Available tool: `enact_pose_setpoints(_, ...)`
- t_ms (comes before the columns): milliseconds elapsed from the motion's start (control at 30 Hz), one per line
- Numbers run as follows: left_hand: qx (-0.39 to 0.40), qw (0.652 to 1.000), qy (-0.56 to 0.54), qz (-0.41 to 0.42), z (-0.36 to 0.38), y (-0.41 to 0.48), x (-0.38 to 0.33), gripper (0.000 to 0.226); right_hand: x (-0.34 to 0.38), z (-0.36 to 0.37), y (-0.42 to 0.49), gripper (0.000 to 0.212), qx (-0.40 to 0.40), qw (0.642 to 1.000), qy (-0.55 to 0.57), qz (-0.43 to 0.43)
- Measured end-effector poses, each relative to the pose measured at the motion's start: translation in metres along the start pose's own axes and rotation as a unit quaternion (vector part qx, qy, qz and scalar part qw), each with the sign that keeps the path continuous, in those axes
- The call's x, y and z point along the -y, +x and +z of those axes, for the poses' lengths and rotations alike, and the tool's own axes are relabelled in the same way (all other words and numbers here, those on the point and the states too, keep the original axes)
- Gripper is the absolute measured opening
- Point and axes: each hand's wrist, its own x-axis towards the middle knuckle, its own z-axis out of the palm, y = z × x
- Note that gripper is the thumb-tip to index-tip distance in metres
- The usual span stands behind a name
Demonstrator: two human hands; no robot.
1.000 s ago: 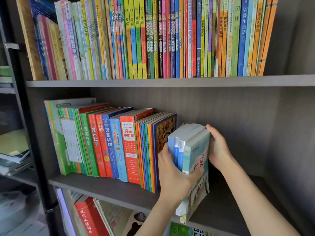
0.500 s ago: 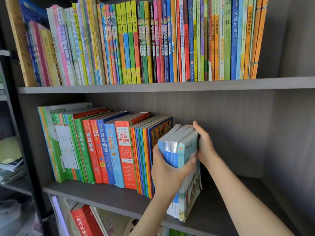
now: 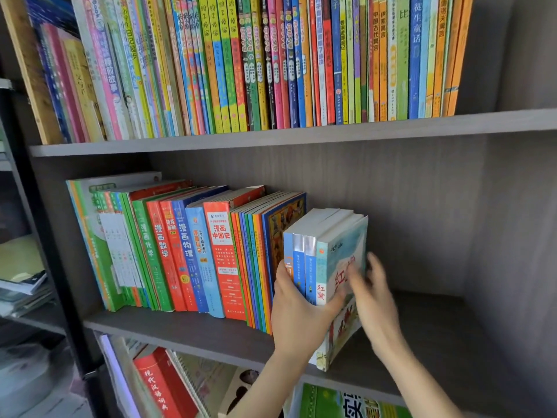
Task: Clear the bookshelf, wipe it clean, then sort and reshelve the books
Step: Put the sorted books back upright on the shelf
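Note:
A small stack of pale blue books (image 3: 325, 242) stands upright on the middle shelf (image 3: 187, 330), at the right end of a row of upright colourful books (image 3: 187, 251). My left hand (image 3: 298, 312) grips the stack from the front, thumb on the left spines and fingers curled round the right cover. Blurred with motion, my right hand (image 3: 373, 294) is beside the stack's right cover with fingers spread straight. I cannot tell whether it touches the cover.
The top shelf (image 3: 301, 131) is packed with thin upright books (image 3: 256, 61). Right of the stack the middle shelf is bare up to the grey side wall (image 3: 518, 236). More books (image 3: 162, 384) lie on the shelf below. Papers (image 3: 21, 282) are piled at the far left.
The blue stack has been pushed left and upright against the row. My right hand has come off the stack's back top edge and moved forward beside its cover.

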Motion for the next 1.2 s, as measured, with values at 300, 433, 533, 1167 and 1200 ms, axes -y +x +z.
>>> enact_pose_setpoints(300,-0.032,0.993,0.107,-0.045,-0.001,0.020,-0.001,0.065,-0.050,0.011,-0.033,0.104,0.251,0.963,-0.097,-0.024)
enact_pose_setpoints(433,0.026,0.961,0.263,-0.082,-0.004,0.030,-0.011,0.068,-0.051,0.042,-0.019,0.120,0.168,0.960,-0.212,-0.073)
enact_pose_setpoints(533,0.113,0.899,0.419,-0.054,-0.029,0.040,-0.016,0.070,-0.055,0.063,-0.008,0.119,0.135,0.965,-0.209,-0.087)
enact_pose_setpoints(1167,0.048,0.788,0.566,0.238,-0.074,0.106,-0.025,0.086,-0.074,0.056,0.038,0.122,0.160,0.965,-0.200,-0.065)
enact_pose_setpoints(1200,0.046,0.769,0.592,0.238,-0.071,0.107,-0.030,0.082,-0.072,0.058,0.038,0.123,0.155,0.964,-0.202,-0.070)
